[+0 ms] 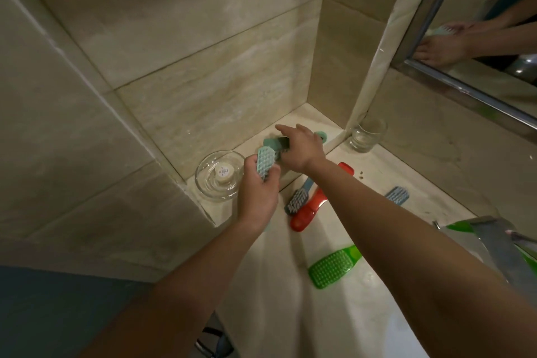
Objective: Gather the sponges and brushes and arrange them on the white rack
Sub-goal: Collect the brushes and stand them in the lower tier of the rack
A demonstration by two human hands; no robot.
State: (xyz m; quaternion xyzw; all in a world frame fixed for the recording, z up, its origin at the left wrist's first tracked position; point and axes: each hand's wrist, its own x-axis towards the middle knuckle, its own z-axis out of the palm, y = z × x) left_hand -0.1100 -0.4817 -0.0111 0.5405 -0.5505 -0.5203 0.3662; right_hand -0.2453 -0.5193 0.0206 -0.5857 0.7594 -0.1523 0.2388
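My left hand [257,193] grips a pale teal scrub brush [263,163], bristles facing up, above the ledge. Just behind it my right hand [302,145] holds a teal sponge with a dark scouring side [277,145], index finger stretched out. Another teal round-ended piece [322,136] shows behind that hand in the niche. On the counter lie a blue-grey brush [299,196], a red brush [311,209], a second blue-grey brush [398,195] and a green brush [332,266]. No white rack is in view.
A glass dish [215,183] with a small round soap sits at the niche's left end. A drinking glass [366,135] stands by the pillar. A mirror [488,23] is at upper right. A green and grey object [494,238] lies at the right edge.
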